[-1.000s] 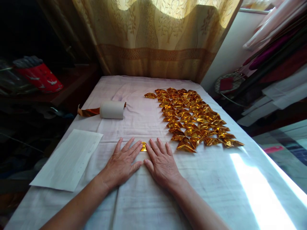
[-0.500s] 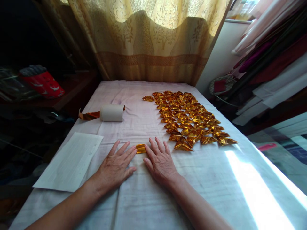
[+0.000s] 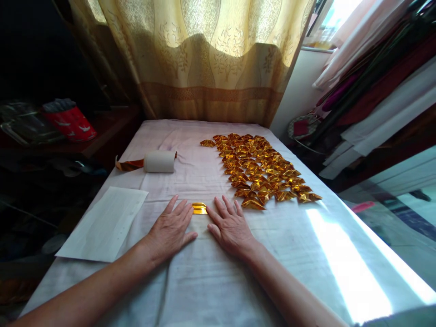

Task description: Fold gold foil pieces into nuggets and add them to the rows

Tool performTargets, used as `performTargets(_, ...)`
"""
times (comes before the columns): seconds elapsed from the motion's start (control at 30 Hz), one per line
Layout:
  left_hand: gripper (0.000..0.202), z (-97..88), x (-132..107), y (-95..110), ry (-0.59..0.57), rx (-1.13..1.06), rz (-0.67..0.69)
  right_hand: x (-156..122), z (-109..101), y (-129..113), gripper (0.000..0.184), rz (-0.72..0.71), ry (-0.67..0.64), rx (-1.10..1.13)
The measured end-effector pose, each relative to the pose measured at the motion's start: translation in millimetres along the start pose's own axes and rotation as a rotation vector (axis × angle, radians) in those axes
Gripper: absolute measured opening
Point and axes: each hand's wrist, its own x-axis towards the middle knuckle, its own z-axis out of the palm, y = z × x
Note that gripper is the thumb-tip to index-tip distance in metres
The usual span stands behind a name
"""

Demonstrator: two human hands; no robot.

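Note:
A small folded strip of gold foil paper (image 3: 199, 208) lies flat on the cloth-covered table between my hands. My left hand (image 3: 173, 229) rests palm down with fingers stretched out, its index fingertip at the strip's left end. On the other side, my right hand (image 3: 230, 227) also lies flat with its fingers spread, the index fingertip at the strip's right end. Beyond my right hand sit rows of folded gold foil ingots (image 3: 254, 170), pointed at both ends. Parts of the strip's ends may be hidden under my fingertips.
A pale cardboard tube (image 3: 159, 161) with coppery foil sticking out lies at the back left. In front of it is a white paper sheet (image 3: 105, 225). A red container (image 3: 70, 122) stands on a dark shelf at left. A curtain (image 3: 211, 68) hangs behind the table (image 3: 289, 263).
My view has shifted slightly. The fingers of both hands have drawn a little outward along the strip, so more of its folded face shows. The ingots and tube have stayed in place.

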Motion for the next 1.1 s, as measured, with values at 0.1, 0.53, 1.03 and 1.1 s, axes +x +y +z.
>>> performTargets(0.1,0.054,1.3,-1,-1,-0.020,0.011,0.010,-9,-1,6,0.049,-0.003,-0.014,-0.008)
performTargets(0.53,0.021,-26.4,50,-19,-0.188,-0.157,-0.126,-17,-2,4,0.048,0.004,0.004,0.035)
performTargets(1.03,0.019,-15.0,49,-8,-0.117,-0.153,-0.066,-21,6,8,0.043,-0.090,0.105,0.093)
performTargets(1.1,0.013,-12.0,47,-6,-0.086,-0.159,-0.040,-20,8,10,0.043,-0.107,0.138,0.122)
